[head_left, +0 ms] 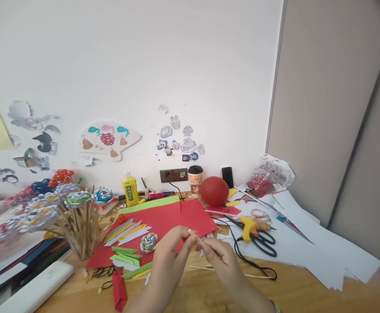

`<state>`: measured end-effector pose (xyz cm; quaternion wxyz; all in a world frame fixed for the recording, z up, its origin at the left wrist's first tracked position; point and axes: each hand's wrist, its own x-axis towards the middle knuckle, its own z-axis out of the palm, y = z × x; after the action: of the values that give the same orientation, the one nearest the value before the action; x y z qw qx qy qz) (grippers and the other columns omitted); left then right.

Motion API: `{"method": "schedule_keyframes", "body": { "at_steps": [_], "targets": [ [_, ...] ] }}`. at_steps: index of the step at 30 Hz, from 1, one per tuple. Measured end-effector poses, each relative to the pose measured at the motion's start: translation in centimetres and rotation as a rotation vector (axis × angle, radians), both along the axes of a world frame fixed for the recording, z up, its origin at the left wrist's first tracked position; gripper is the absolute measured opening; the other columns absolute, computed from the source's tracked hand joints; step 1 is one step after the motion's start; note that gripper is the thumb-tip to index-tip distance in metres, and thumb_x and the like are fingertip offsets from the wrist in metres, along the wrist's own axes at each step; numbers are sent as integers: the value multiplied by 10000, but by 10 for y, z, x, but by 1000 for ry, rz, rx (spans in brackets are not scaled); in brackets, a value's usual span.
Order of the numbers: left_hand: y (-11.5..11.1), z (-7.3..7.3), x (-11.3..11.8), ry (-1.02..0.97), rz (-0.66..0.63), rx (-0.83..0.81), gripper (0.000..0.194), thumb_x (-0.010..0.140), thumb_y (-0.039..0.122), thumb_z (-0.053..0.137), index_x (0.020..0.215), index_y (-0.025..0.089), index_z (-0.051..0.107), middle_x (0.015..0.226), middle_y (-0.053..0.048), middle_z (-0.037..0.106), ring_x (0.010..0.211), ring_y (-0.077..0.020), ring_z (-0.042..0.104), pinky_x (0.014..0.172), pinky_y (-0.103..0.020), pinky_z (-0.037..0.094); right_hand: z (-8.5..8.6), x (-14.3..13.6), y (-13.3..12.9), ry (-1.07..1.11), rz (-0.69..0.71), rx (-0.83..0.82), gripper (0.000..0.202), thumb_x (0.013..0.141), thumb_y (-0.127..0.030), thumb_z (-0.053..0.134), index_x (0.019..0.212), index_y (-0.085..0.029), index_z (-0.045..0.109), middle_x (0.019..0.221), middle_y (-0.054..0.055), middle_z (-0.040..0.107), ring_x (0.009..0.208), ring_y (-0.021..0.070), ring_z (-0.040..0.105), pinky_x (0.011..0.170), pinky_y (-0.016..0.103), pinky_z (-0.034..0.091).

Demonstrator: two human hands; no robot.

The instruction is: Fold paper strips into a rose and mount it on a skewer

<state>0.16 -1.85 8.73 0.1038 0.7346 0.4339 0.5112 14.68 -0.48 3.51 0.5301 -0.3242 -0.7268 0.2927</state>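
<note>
Both hands meet over the front of the desk around a thin pale wooden stick [193, 234]. My left hand [173, 250] pinches its upper end between thumb and fingers. Further down, my right hand [221, 256] grips the same stick, whose lower part is hidden by the fingers. Just left of my left hand, a rolled green and white paper flower [148, 242] sits on red paper [157, 217]. Folded green paper strips [125, 256] and white and yellow strips [128, 231] lie beside it. More thin sticks [201, 268] rest on the desk beneath my right hand.
A yellow glue gun [249, 229] and black scissors [265, 243] lie at right by white paper sheets [320, 248]. Behind stand a red balloon [214, 191], a cup [195, 180] and a yellow bottle [130, 190]. Paper flowers on sticks [85, 221] fill a container at left.
</note>
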Motion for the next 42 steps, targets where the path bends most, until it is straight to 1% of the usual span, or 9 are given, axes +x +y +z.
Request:
{"method": "schedule_keyframes", "body": {
  "at_steps": [6, 14, 20, 24, 26, 30, 34, 39, 42],
  "targets": [
    [1, 1, 1, 18, -11, -38, 290, 853, 384, 447, 654, 244, 605, 645, -14, 674, 606, -176, 620, 568, -248, 468, 2, 3, -2, 81, 41, -83, 448, 898, -500, 374, 769, -154, 629, 567, -37, 334, 522, 102, 323, 492, 227, 248],
    [-4, 5, 11, -40, 46, -92, 294, 847, 396, 468, 665, 216, 612, 631, -17, 670, 605, -169, 618, 519, -224, 462, 2, 1, -3, 154, 86, -138, 417, 908, -495, 360, 771, -155, 558, 521, -65, 284, 473, 86, 261, 451, 219, 208],
    [-1, 1, 11, -103, 37, -129, 291, 836, 401, 493, 662, 198, 606, 636, -19, 674, 608, -165, 622, 564, -230, 474, 3, 3, 0, 104, 7, -77, 430, 920, -468, 336, 615, -184, 444, 502, -40, 407, 491, 99, 413, 504, 217, 309],
    [3, -1, 10, -111, 11, -129, 279, 832, 398, 501, 681, 196, 622, 654, -21, 682, 623, -168, 629, 608, -245, 480, 4, 5, 1, 24, -10, -52, 417, 926, -439, 337, 608, -188, 438, 508, -39, 416, 494, 100, 422, 507, 216, 314],
    [5, -2, 8, -125, 6, -150, 276, 829, 404, 502, 696, 196, 627, 664, -23, 683, 626, -170, 630, 609, -249, 480, 3, 5, 2, -3, -9, -48, 407, 925, -433, 339, 631, -184, 471, 519, -35, 432, 503, 103, 432, 511, 216, 320],
    [7, 0, 2, -206, 47, -181, 269, 814, 427, 517, 718, 197, 617, 681, -23, 674, 664, -180, 634, 625, -261, 482, 2, 6, 6, -24, 4, -82, 313, 906, -419, 404, 856, -170, 586, 585, -23, 504, 548, 113, 481, 529, 214, 350],
    [10, 1, -4, -301, 50, -216, 262, 826, 433, 498, 736, 198, 573, 685, -15, 645, 691, -179, 623, 650, -277, 482, 0, 6, 12, 54, 79, -171, 351, 876, -451, 445, 753, -160, 597, 579, -5, 571, 468, 95, 462, 465, 203, 345],
    [10, -12, 7, -436, -2, -270, 235, 868, 422, 421, 758, 217, 454, 653, 13, 614, 629, -165, 605, 623, -293, 482, -6, 4, 15, 87, 16, -183, 395, 870, -477, 443, 695, -158, 595, 602, 18, 624, 415, 85, 480, 445, 201, 367],
    [9, -19, 16, -470, -67, -311, 192, 850, 401, 468, 787, 232, 402, 627, 38, 607, 587, -156, 592, 582, -274, 467, -10, 2, 14, 75, 8, -178, 395, 886, -472, 422, 722, -160, 599, 588, 11, 619, 405, 81, 472, 433, 195, 361]
  ]
}}
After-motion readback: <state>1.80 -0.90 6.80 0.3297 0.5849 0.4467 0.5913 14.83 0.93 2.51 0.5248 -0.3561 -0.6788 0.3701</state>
